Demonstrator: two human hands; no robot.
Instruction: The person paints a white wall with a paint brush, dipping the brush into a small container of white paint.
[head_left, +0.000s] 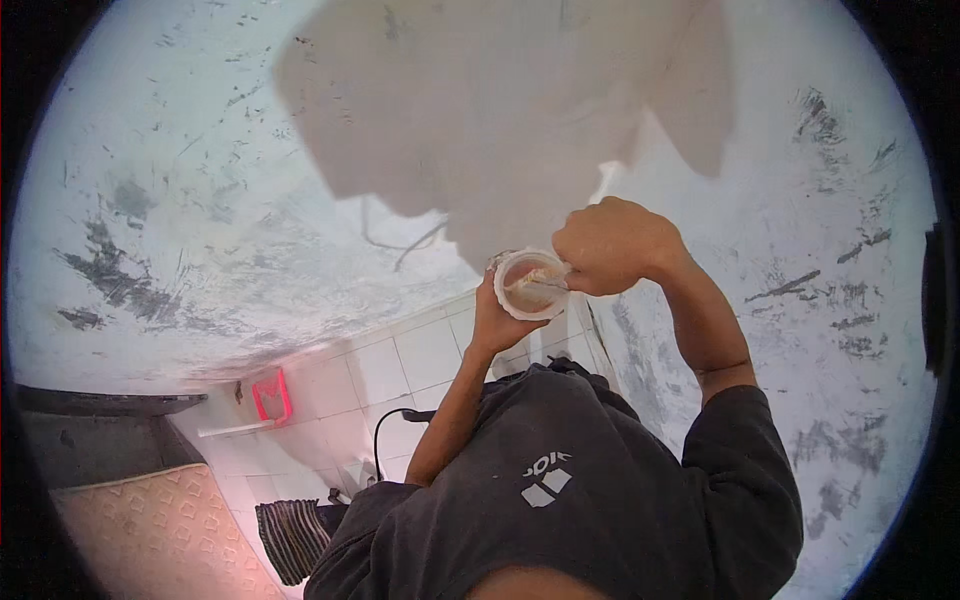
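Observation:
Before my chest, my left hand (500, 319) is wrapped around a whitish, translucent plastic tub (506, 300) with a ridged rim, its open mouth towards the camera. A pale, wet-looking material coats part of the inside. My right hand (611, 247) is a closed fist at the tub's right rim, gripping a thin tool (551, 283) that reaches into the tub. Most of the tool's handle is hidden by the fingers, and its exact kind cannot be told.
A white wall (300, 247) with grey patches rises close in front and at the right. White floor tiles (427, 345) lie below. To the left are a pink plastic dustpan-like object (283, 405), a striped cloth (292, 536) and a patterned mattress (150, 525).

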